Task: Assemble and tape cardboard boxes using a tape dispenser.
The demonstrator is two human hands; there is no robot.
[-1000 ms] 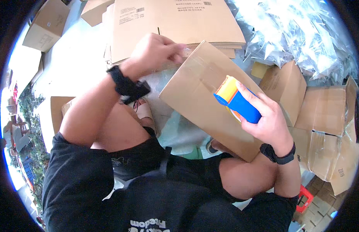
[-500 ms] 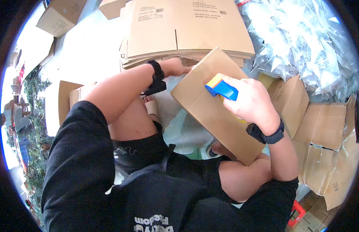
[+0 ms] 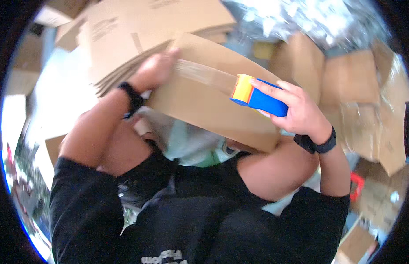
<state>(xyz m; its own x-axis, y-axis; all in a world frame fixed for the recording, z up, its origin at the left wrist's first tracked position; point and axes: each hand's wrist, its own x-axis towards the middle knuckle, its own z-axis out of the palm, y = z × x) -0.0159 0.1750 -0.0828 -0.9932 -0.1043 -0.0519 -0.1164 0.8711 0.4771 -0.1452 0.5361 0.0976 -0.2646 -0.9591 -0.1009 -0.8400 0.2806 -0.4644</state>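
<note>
A brown cardboard box lies tilted across my lap, its far left end close to a stack of flat cartons. My left hand, somewhat blurred, grips that far left end with the fingers at the edge. Closed around a blue and yellow tape dispenser, my right hand is over the right half of the box. A strip of clear tape runs along the box's top face from near my left hand to the dispenser's yellow head.
Stacked flat cartons lie beyond the box. Shiny clear plastic bags are heaped at the far right. Opened cardboard boxes stand on the right, with a red object on the floor below them.
The box has turned to lie more crosswise, and its tape strip now shows. My left hand has come onto its far left end. The dispenser remains in my right hand, and the whole view has shifted.
</note>
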